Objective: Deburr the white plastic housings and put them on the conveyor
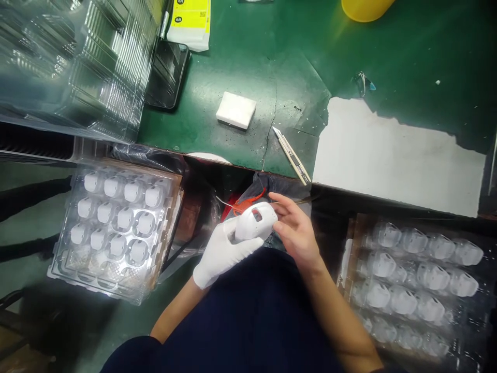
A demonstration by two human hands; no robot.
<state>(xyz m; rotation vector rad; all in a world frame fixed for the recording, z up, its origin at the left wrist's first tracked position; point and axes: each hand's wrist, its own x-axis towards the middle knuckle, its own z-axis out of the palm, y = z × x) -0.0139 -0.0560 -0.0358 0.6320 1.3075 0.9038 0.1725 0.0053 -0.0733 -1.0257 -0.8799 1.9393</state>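
Observation:
My left hand [225, 248], in a white glove, holds a white rounded plastic shell [256, 221] with a dark oblong opening, in front of my body below the table edge. My bare right hand [295, 230] is at the shell's right side, its fingertips at the surface and its fingers apart. Beyond them on the green table [233, 67] lie a white block [236, 110] and a utility knife [291, 156] with its blade end pointing away from me. Behind the shell is a piece of red material [248, 202].
At lower left a clear tray [108, 264] carries several white parts; another tray [349, 259] with similar parts is at lower right. Stacked clear plastic trays [104, 67], a black phone-like object [169, 75], yellow labels [190, 18], a white sheet [396, 155] and a yellow container [365, 8] occupy the table.

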